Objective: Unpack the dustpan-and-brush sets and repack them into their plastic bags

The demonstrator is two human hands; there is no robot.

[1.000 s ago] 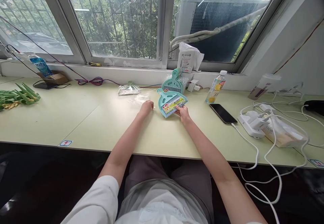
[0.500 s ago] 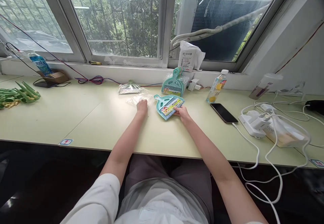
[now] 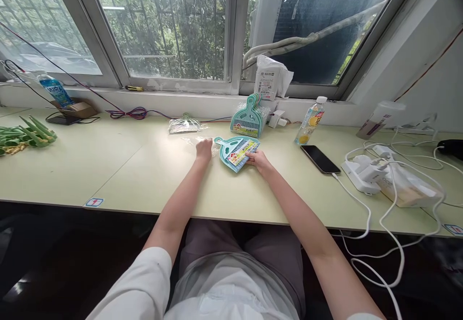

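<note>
My right hand (image 3: 259,161) grips the wide edge of a small teal dustpan-and-brush set (image 3: 233,149) with a colourful label, its handle pointing left. My left hand (image 3: 204,149) is closed on the edge of a clear plastic bag (image 3: 193,140) lying flat on the pale green table (image 3: 119,166), just left of the dustpan's handle. A stack of the same teal dustpan sets (image 3: 249,116) leans behind, near the window ledge. One bagged set (image 3: 184,124) lies further back to the left.
A drink bottle (image 3: 309,123), a black phone (image 3: 320,159), a white power strip with tangled cables (image 3: 376,175) and a wrapped box sit to the right. Green plastic items (image 3: 25,134), a blue bottle (image 3: 53,90) and wires lie at the far left. A white packet (image 3: 269,80) stands on the sill.
The dustpan set has been lowered and turned, so its handle swung left toward the bag. My left hand shifted slightly left onto the bag's edge.
</note>
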